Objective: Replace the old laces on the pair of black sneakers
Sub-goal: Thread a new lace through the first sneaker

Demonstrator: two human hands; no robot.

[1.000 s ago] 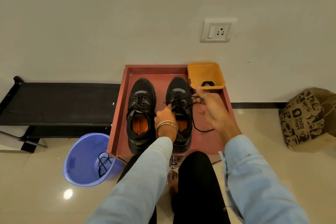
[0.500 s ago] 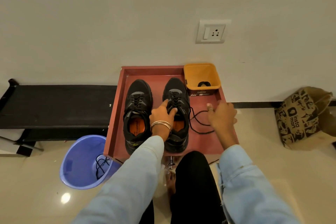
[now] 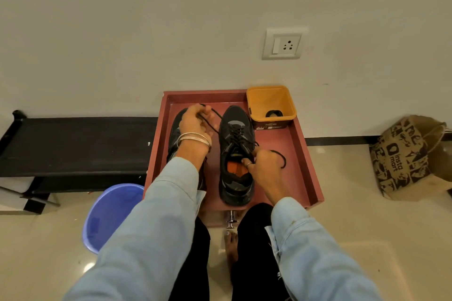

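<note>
Two black sneakers stand side by side in a red tray (image 3: 305, 154). The right sneaker (image 3: 236, 151) shows its orange insole and a black lace (image 3: 215, 127) running through its eyelets. My left hand (image 3: 195, 120) is raised over the left sneaker (image 3: 174, 139), mostly hiding it, and pinches one end of that lace, pulled up and to the left. My right hand (image 3: 263, 162) sits at the right sneaker's collar and grips the lace's other end, which loops out to the right on the tray.
A yellow square tub (image 3: 271, 105) with a dark coil inside stands at the tray's back right corner. A blue bucket (image 3: 110, 215) is on the floor at the left, a black bench (image 3: 73, 144) behind it. A printed paper bag (image 3: 408, 156) leans at the right.
My left hand left the right sneaker's tongue and rose up and left with a lace end. My right hand moved in from the tray's right side to the sneaker's collar.
</note>
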